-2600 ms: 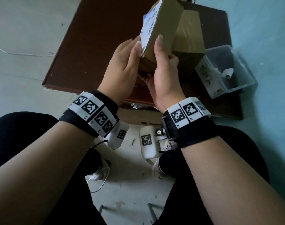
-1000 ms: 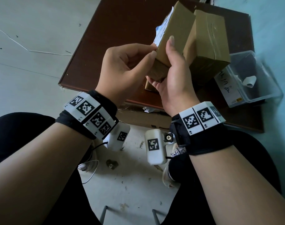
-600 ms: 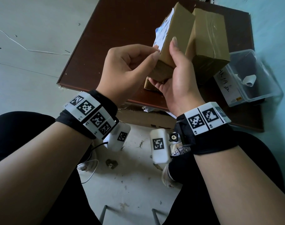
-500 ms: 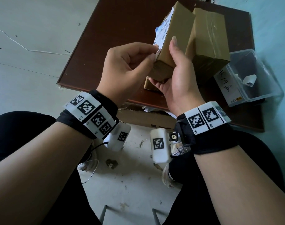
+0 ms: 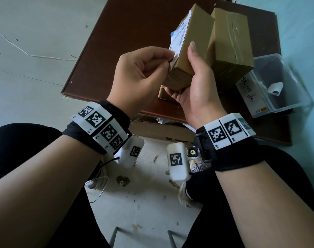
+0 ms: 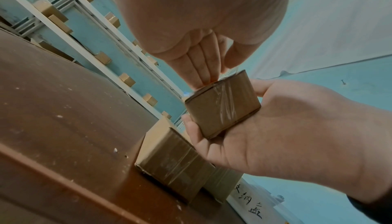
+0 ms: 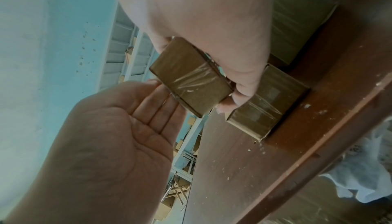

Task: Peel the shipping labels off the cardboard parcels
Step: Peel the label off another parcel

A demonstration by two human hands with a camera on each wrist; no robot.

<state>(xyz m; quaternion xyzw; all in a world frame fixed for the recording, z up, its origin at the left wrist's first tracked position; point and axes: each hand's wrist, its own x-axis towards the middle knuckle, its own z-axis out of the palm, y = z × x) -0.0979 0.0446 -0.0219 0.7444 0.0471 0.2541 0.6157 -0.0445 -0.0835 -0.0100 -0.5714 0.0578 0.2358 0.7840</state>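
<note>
Fingers (image 5: 161, 57) on crumpled white label (image 5: 177, 37)

left hand (image 5: 140, 76) now pinching the label (image 5: 177, 39) corner — label edge lifted off the held parcel (image 5: 192, 51)

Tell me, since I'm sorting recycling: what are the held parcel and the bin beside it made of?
The held parcel looks like matte brown cardboard, banded with glossy clear tape that wrinkles and glints. The bin seems to be clear rigid plastic: you can see through its walls.
</note>
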